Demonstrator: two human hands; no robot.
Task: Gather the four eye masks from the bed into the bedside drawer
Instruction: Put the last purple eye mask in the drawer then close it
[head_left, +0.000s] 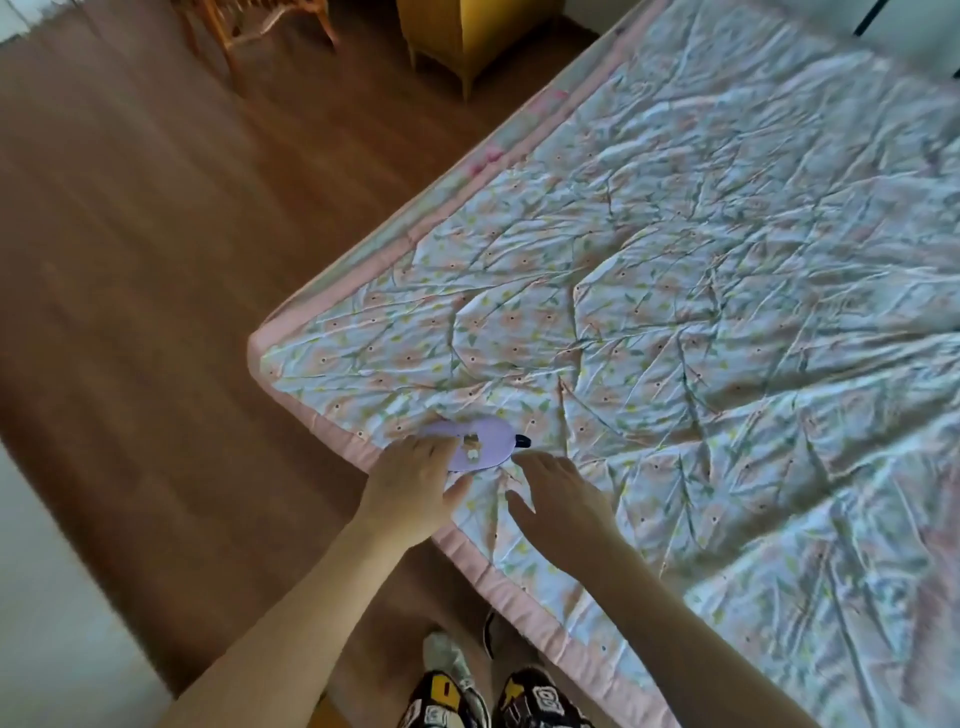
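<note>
Left hand (413, 480) on purple eye mask (480, 441); right hand (558, 493) beside.

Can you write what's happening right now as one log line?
left hand: fingers on purple eye mask | right hand: open beside it | bed: one mask visible

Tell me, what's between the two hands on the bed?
Only wrinkled floral quilt, seen in the head view. The purple eye mask lies under the left hand; the right hand rests beside it.
</note>
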